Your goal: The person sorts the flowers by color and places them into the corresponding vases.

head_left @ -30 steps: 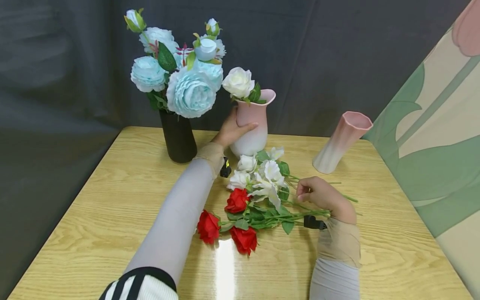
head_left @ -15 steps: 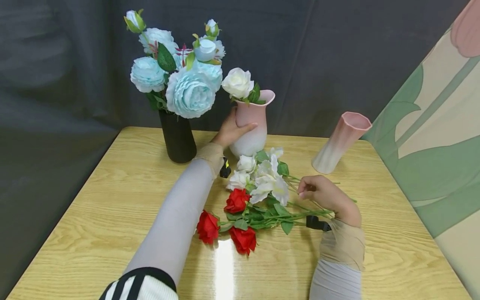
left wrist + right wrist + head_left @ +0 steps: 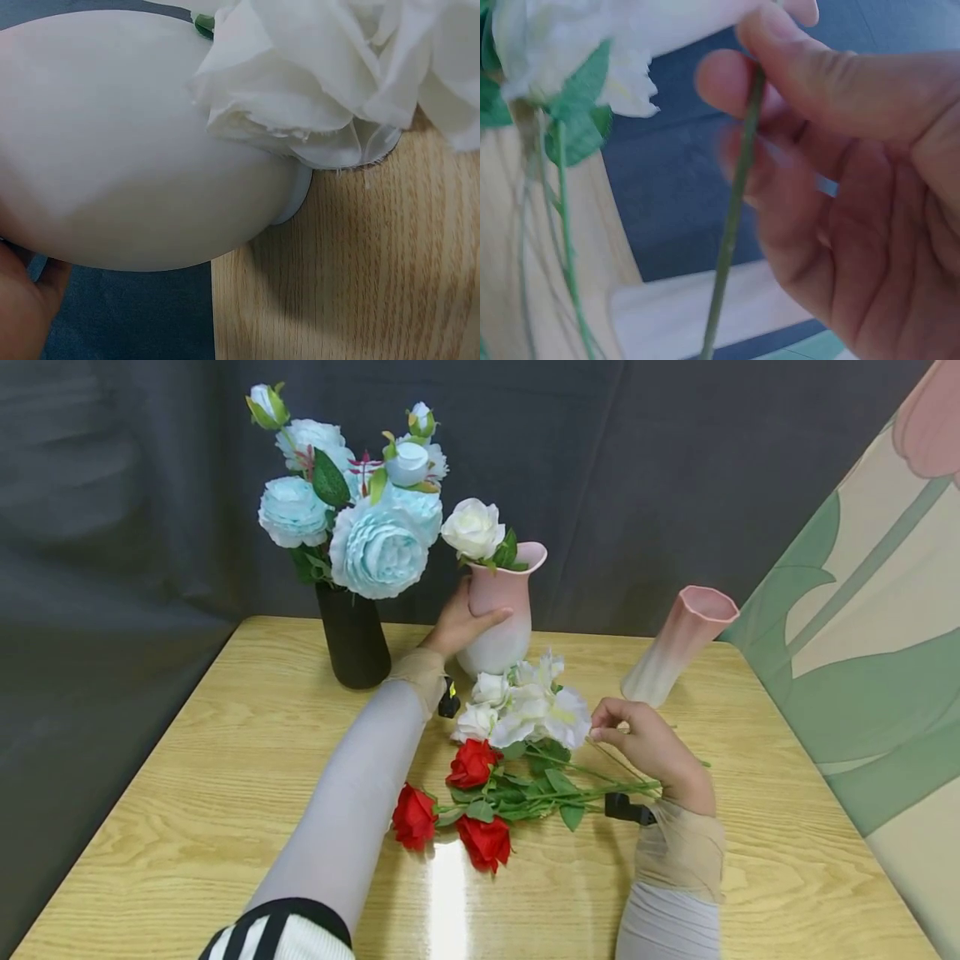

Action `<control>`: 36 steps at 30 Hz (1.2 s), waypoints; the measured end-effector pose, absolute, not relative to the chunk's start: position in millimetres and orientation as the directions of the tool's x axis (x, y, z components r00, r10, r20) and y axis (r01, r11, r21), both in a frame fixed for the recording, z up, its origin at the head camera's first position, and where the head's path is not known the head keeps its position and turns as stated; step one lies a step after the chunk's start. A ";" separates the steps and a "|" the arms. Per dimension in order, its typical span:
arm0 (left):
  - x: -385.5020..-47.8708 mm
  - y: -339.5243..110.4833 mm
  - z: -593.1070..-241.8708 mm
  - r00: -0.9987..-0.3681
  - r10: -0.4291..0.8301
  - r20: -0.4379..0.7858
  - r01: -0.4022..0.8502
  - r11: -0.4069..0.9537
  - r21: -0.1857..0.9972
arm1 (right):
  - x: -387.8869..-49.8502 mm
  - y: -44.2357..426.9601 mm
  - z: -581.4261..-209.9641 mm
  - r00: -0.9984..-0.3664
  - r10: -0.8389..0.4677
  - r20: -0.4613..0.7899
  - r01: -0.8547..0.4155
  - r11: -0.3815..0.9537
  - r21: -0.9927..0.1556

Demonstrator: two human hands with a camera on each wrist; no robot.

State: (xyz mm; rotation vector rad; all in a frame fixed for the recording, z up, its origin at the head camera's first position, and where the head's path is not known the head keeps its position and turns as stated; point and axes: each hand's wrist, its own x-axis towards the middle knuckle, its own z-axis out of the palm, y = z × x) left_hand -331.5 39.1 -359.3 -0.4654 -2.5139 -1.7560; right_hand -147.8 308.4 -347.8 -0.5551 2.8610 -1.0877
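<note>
Right hand [image 3: 652, 747] pinches a thin stem [image 3: 731, 217] between thumb and fingertips; left hand [image 3: 459, 625] grips the side of the pink-white vase [image 3: 501, 639], thumb across its front, one white rose [image 3: 474, 529] in its mouth. Change: the white lily [image 3: 564, 720] shifts up and toward the right hand, so likely that's the pinched stem's bloom, coming loose. Lily sits beside the loose white roses [image 3: 476, 722], in front of the vase; red roses [image 3: 483, 842] nearer the person.
</note>
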 end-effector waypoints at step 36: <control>-336.6 38.2 -359.9 -0.943 0.216 0.254 0.319 0.361 0.877 | -182.5 276.4 -311.1 -0.827 0.104 0.553 -0.453 0.460 -0.764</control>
